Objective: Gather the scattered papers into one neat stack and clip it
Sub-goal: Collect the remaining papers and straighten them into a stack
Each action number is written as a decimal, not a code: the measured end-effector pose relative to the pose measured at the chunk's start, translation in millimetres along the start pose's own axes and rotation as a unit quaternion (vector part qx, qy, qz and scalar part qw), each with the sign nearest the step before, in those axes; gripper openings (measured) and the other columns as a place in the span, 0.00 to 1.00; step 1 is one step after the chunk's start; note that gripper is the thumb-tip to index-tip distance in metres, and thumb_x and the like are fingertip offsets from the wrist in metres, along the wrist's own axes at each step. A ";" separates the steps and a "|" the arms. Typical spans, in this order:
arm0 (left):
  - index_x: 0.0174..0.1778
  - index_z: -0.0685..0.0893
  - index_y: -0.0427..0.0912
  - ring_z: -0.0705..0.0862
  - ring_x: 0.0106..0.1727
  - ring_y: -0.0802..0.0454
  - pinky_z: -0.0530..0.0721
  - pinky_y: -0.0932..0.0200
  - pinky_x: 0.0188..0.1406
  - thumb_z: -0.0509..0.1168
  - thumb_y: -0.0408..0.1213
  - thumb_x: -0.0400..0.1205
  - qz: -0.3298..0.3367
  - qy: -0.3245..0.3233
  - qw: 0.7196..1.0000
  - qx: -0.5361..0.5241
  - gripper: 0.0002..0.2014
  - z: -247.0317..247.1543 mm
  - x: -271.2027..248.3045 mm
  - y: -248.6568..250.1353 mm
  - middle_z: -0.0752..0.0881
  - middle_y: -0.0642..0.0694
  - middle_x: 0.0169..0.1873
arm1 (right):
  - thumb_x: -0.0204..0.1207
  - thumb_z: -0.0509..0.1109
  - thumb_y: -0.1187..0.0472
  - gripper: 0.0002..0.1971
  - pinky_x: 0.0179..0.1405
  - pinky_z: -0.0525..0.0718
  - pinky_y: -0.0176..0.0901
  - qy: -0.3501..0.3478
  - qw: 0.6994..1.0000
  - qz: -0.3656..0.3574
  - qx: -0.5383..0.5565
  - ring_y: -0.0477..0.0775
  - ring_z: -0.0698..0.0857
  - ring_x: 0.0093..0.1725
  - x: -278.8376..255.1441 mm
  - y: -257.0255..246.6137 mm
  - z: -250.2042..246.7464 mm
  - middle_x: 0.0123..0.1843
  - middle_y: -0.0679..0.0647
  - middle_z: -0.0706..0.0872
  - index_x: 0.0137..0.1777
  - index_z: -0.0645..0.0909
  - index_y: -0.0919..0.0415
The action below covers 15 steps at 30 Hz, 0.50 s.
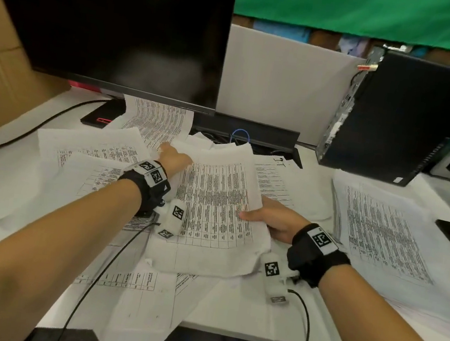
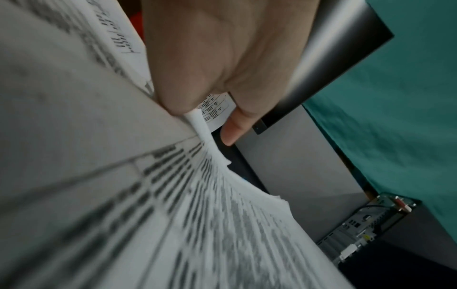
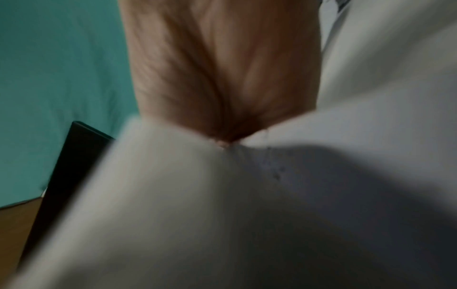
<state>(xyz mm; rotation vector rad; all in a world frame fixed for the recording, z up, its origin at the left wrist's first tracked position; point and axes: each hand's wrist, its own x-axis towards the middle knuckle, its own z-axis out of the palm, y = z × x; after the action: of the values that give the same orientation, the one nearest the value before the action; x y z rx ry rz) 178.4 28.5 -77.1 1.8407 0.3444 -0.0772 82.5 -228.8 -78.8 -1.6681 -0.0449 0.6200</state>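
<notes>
Holding the gathered bundle [image 1: 214, 197] above the desk's middle, we pinch its far corner with our left hand [image 1: 174, 158] and its right edge with our right hand [image 1: 271, 219]; uneven sheets may slip among loose papers [image 1: 382, 228].

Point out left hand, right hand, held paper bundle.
left hand [image 1: 175, 158], head view, back of hand.
right hand [image 1: 274, 219], head view, back of hand.
held paper bundle [image 1: 214, 197], head view, printed top sheet.
</notes>
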 end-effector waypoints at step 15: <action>0.78 0.65 0.46 0.71 0.74 0.43 0.68 0.45 0.75 0.78 0.49 0.69 0.112 -0.196 0.851 0.474 0.43 -76.3 -13.9 -9.9 0.70 0.45 0.74 | 0.87 0.59 0.65 0.18 0.66 0.83 0.57 0.269 0.961 -0.065 0.017 0.60 0.85 0.63 22.7 20.9 4.6 0.66 0.57 0.86 0.75 0.75 0.57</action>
<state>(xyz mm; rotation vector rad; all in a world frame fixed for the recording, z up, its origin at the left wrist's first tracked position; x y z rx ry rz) 153.0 100.6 -60.5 2.7540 -0.2688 -0.5344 93.4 -220.5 -106.9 -1.7346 0.2467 0.0542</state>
